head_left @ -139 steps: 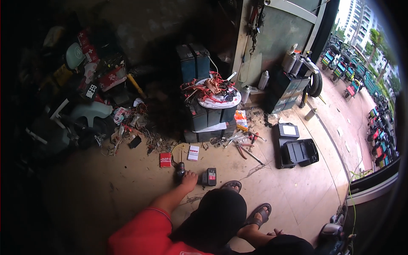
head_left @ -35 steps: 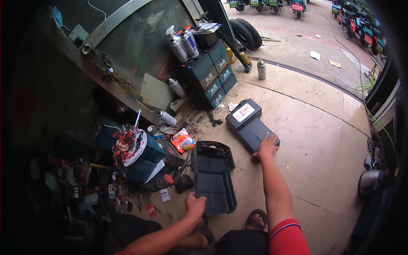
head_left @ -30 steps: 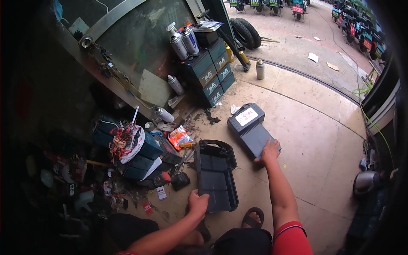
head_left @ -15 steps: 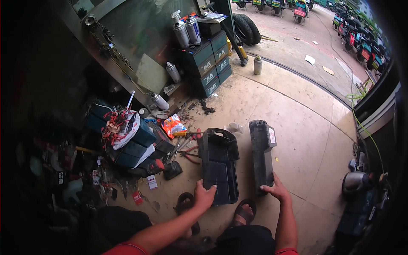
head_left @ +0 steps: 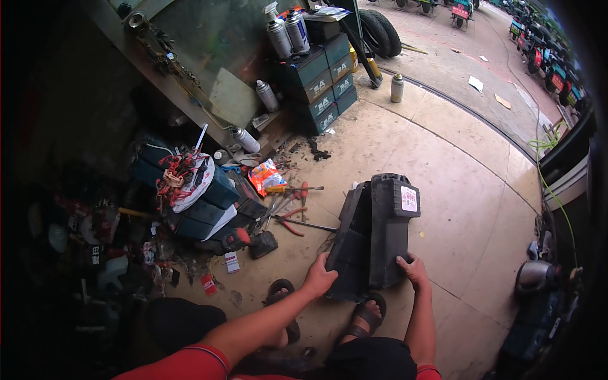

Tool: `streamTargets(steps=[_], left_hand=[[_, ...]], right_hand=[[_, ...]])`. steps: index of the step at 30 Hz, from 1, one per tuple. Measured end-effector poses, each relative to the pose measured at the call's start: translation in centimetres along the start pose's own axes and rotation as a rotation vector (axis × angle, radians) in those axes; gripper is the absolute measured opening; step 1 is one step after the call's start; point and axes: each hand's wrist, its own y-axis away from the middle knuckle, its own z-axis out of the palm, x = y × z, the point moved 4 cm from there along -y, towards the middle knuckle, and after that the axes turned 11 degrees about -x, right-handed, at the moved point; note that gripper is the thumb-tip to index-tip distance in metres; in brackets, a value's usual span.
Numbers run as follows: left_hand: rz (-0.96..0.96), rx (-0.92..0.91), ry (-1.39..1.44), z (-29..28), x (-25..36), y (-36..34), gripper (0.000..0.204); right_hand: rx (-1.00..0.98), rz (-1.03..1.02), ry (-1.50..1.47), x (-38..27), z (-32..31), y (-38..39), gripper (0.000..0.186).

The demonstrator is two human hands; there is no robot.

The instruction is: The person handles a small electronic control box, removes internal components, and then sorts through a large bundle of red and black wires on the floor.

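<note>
Two black plastic case halves stand tilted together above my sandalled feet. My left hand (head_left: pixel 320 275) grips the near left edge of the open half (head_left: pixel 347 247), whose ribbed inside faces up and to the right. My right hand (head_left: pixel 413 269) holds the other half (head_left: pixel 389 247), which has a white label (head_left: pixel 409 199), by its lower right side. The two halves meet or nearly meet, with a dark gap between them. To their left on the floor lie red-handled pliers (head_left: pixel 291 227), screwdrivers (head_left: pixel 295 189) and a drill (head_left: pixel 237 240).
At left are stacked batteries (head_left: pixel 206 215) topped with tangled wires (head_left: pixel 180 177), and dark clutter (head_left: pixel 114 266). Boxed batteries with spray cans (head_left: pixel 320 85) stand by the door. A spray can (head_left: pixel 397 88) is on the tiles; a kettle (head_left: pixel 532 275) is at right. Tyres and parked scooters (head_left: pixel 551 69) are outside.
The labelled half has gone from lying flat to standing on its side. The open half has moved right and tipped up against it, both hands moving with them.
</note>
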Motion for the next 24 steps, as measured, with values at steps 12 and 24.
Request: streamTargets(steps=[12, 24], left_hand=[[-0.126, -0.169, 0.272, -1.1, -3.8, 0.9, 0.057], [-0.437, -0.254, 0.661, 2.1, -7.5, 0.8, 0.111]], right_hand=[[0.055, 0.032, -0.349, 0.2, 0.5, 3.9, 0.072], [0.363, -0.252, 0.496, -4.3, 7.4, 9.1, 0.063]])
